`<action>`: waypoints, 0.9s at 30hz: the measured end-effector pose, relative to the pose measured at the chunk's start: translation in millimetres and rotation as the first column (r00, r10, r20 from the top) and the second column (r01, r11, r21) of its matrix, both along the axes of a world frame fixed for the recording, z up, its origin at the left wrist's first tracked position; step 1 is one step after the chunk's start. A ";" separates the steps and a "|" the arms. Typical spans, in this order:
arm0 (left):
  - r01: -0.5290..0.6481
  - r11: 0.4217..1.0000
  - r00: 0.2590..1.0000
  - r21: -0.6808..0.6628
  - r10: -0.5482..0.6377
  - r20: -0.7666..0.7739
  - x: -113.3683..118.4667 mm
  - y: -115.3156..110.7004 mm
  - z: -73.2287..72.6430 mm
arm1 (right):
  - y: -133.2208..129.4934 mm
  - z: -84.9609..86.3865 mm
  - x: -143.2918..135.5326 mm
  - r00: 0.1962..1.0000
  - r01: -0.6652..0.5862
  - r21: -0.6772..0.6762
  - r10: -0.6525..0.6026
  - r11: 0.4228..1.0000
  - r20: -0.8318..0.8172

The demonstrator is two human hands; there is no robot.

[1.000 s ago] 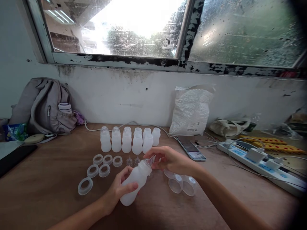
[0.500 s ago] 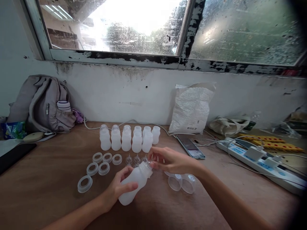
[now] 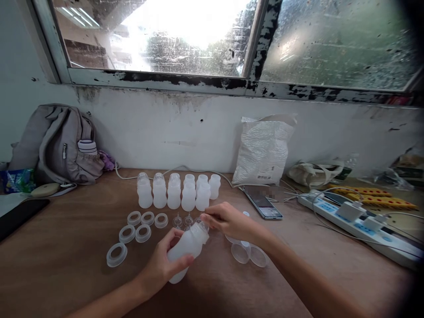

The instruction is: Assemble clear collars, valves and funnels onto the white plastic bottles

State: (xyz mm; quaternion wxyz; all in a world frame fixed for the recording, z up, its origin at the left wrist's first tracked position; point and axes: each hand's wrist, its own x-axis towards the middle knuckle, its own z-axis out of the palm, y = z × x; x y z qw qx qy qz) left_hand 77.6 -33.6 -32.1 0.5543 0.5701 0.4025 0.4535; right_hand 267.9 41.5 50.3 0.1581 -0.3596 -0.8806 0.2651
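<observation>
A frosted white baby bottle (image 3: 189, 245) is tilted in my left hand (image 3: 164, 260), its neck pointing up and to the right. My left fingers and thumb wrap round its body. At the bottle's mouth, my right hand (image 3: 222, 219) pinches a clear bottle nipple (image 3: 202, 225), partly hidden by the fingertips. Just behind the bottle, several clear nipples (image 3: 178, 220) stand on the wooden table. Several translucent collar rings (image 3: 126, 233) lie to the left of my left hand. Under my right forearm, clear dome caps (image 3: 240, 253) rest on the table.
A row of bottles (image 3: 160, 194) stands behind the nipples, some with tops fitted. Further right are a phone (image 3: 264, 203), a silver pouch (image 3: 263, 150) and a white power strip (image 3: 354, 221) with cables. A grey backpack (image 3: 62, 141) leans at the left wall.
My right fingers have shifted slightly left and tightened at the bottle's mouth. The bottle has turned a little more upright in my left hand.
</observation>
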 end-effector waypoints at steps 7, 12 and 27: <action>0.244 0.929 0.940 -0.277 -0.156 0.305 6.1 -11.3 9.8 | -9.3 -6.6 -9.4 0.881 -0.333 -0.499 0.075 0.800 -0.466; 0.206 0.957 0.972 -0.202 -0.178 0.151 14.7 -9.9 19.1 | -34.4 -13.3 -32.9 0.793 -0.308 -0.620 -0.165 0.721 -0.586; 0.029 0.999 0.993 0.029 -0.025 -0.113 40.6 3.8 47.0 | -34.4 3.3 -24.4 0.609 -0.130 -0.531 -0.355 0.837 -0.709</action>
